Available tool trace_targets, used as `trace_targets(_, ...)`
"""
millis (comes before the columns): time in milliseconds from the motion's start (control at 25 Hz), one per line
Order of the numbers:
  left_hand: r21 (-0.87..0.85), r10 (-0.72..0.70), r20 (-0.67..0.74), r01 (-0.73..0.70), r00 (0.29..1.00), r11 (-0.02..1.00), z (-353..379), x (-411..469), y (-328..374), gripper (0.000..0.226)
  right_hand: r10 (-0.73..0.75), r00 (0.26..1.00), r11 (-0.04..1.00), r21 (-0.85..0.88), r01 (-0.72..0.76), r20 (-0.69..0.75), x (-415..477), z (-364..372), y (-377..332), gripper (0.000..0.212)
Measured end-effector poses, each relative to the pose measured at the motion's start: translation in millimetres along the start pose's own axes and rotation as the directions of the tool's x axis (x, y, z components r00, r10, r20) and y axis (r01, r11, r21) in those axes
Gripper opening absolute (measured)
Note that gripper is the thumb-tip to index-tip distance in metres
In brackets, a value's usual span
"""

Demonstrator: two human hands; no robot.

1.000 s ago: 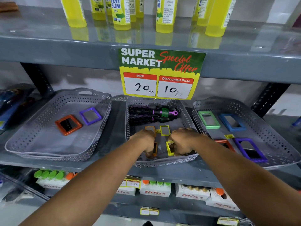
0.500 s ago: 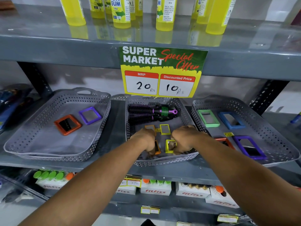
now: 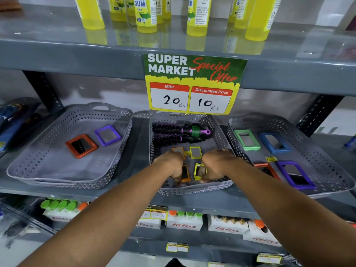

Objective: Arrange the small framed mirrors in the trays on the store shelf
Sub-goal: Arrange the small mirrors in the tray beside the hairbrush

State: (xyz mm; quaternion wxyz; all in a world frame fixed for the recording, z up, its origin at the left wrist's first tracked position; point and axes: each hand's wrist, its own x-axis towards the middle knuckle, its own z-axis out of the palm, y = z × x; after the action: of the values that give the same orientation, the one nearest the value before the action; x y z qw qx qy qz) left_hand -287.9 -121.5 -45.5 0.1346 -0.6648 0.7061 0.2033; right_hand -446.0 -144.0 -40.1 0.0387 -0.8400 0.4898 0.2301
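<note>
Three grey perforated trays stand on the shelf. Both hands are inside the middle tray (image 3: pixel 194 190). My left hand (image 3: pixel 170 164) is curled on a small orange-framed mirror (image 3: pixel 185 173). My right hand (image 3: pixel 216 163) grips a small yellow-framed mirror (image 3: pixel 198 171). Behind them lie another orange mirror (image 3: pixel 178 150) and a yellow mirror (image 3: pixel 195 152). The left tray (image 3: pixel 57 180) holds a red mirror (image 3: pixel 81 145) and a purple mirror (image 3: pixel 107 134). The right tray (image 3: pixel 327 151) holds green (image 3: pixel 246 139), blue (image 3: pixel 274 142), red (image 3: pixel 266 169) and purple (image 3: pixel 295 175) mirrors.
Black and purple hair brushes (image 3: pixel 179 132) lie at the back of the middle tray. A price sign (image 3: pixel 193 83) hangs from the upper shelf, which carries yellow gum bottles (image 3: pixel 145 14). Boxes of small bottles (image 3: pixel 184 222) sit on the shelf below.
Both hands stayed in the middle tray, shifting slightly. The orange and yellow mirrors under the fingers have been tilted and shifted a little.
</note>
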Motion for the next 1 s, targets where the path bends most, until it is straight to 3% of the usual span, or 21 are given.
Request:
trace_targets(160, -0.017, -0.018, 0.001, 0.018, 1.0, 1.0, 0.3, 0.0, 2.3, 0.043, -0.019, 1.0, 1.0, 0.008, 0.019, 0.0, 0.2, 1.0, 0.3, 0.019)
trace_targets(600, 0.012, -0.012, -0.008, 0.012, 1.0, 1.0, 1.8, 5.1, 4.4, 0.038, 0.008, 1.0, 0.999, 0.05, -0.007, -0.011, 7.2, 7.3, 8.2, 0.026)
trace_targets(840, 0.019, -0.017, 0.014, 0.017, 1.0, 1.0, 1.0, 6.3, 6.0, 0.031, -0.01, 1.0, 0.999, 0.054, 0.01, 0.004, 13.0, 8.4, 12.2, 0.052)
trace_targets(1000, 0.032, -0.023, 0.021, 0.022, 1.0, 0.999, 1.4, 6.5, 5.5, 0.023, -0.01, 1.0, 0.999, 0.039, 0.009, 0.011, 14.8, 8.8, 12.5, 0.056)
